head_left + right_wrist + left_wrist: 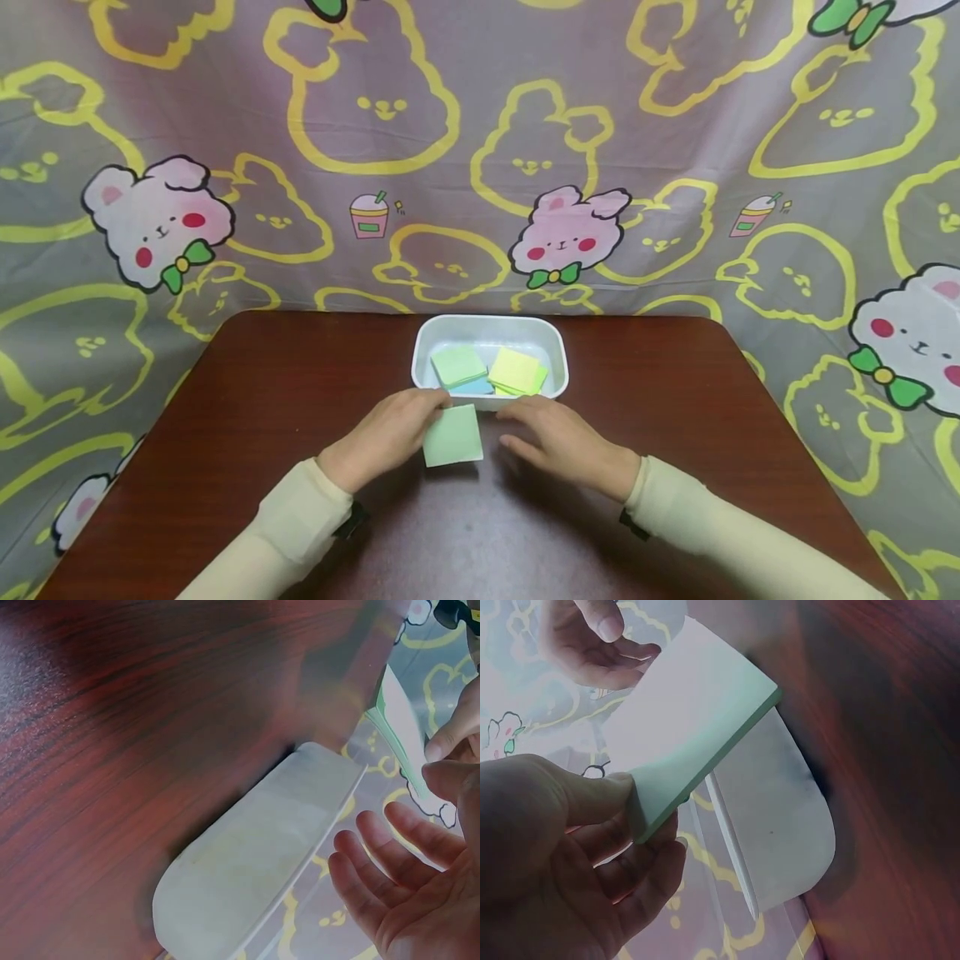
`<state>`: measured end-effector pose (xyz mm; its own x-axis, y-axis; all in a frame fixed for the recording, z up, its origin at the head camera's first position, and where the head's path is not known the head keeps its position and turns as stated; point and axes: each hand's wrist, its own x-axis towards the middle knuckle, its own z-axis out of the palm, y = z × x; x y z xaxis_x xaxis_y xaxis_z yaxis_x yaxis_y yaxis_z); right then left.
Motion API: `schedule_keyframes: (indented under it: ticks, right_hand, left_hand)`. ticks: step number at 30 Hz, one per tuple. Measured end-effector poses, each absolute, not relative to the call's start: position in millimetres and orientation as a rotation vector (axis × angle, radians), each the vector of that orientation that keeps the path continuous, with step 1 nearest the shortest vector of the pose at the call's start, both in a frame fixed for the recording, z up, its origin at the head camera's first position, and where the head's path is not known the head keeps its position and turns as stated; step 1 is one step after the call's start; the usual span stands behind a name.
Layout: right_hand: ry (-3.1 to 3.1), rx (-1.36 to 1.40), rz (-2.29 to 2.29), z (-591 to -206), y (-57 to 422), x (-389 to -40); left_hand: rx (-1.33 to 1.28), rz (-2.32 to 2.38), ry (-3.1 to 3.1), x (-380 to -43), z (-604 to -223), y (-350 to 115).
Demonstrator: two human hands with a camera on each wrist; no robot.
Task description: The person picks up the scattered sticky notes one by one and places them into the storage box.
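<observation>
My left hand (390, 435) pinches a pale green sticky note pad (453, 437) by its edge, thumb on top and fingers beneath, as the left wrist view shows. The pad (697, 712) is held above the table, in front of a white tray (490, 402). My right hand (566, 442) holds nothing; its fingers are loosely bent near the tray's front right, a little apart from the pad. Inside the tray lie a green pad (458, 365) over a blue pad (472, 387), and on the right a yellow pad (513, 369) over brighter yellow-green ones.
The tray stands at the far middle of a dark red-brown wooden table (315, 358). Behind and beside the table hangs a grey curtain (450, 192) with yellow outlines and cartoon animals. A dark band is at each wrist.
</observation>
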<state>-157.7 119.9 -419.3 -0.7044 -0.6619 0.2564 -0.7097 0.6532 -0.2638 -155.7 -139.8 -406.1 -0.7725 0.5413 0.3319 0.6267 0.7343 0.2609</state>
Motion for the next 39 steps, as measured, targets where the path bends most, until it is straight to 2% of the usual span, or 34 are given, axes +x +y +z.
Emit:
schedule_keyframes:
  ticks: [16, 39]
  right_hand:
    - [-2.636, 1.178, 0.511, -414.8, 114.1, -165.3]
    - [-2.735, 1.062, 0.561, -412.6, 112.9, -191.9]
  left_hand:
    - [-0.833, -0.568, -2.761, -162.3, -399.8, -145.2]
    - [-0.817, -0.609, -2.770, -180.5, -386.7, -151.2]
